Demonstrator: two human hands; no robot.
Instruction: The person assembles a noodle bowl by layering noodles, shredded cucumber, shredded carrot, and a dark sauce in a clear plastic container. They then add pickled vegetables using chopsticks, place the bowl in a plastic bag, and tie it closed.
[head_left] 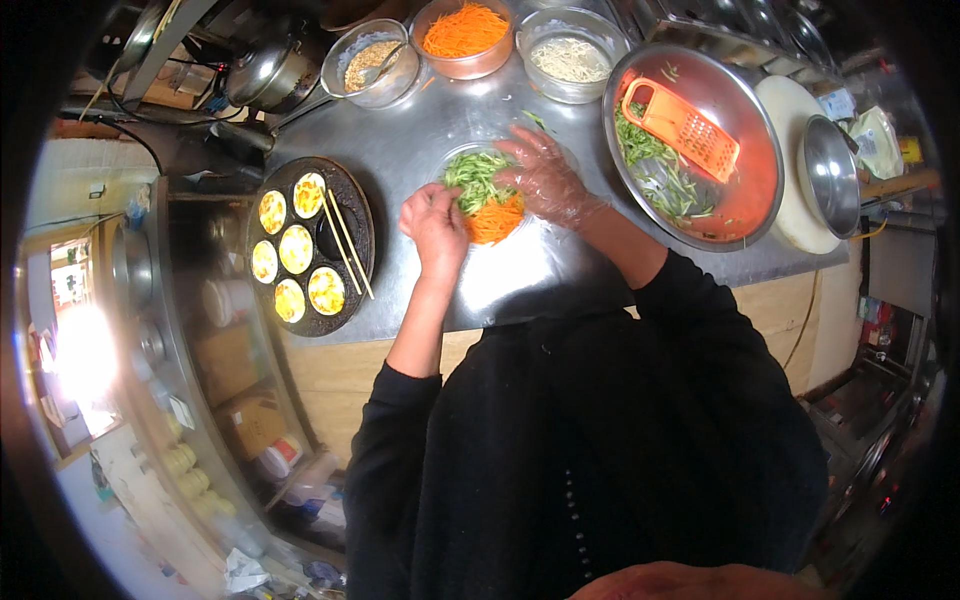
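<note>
Head view: on the table (400, 135), between the dark pan (358, 205) and steel bowl (752, 200), lie shredded greens (474, 180) and carrot (497, 222), your right hand (548, 178) spread at their right, your left hand (437, 222) curled, whether pinching anything cannot be told.

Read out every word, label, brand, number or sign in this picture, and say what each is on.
No text can be read.
White tub with a red patch, lower left: any print is too small and blurred.
Pale packet, upper right: same.
Orange grater: no lettering I can make out.
</note>
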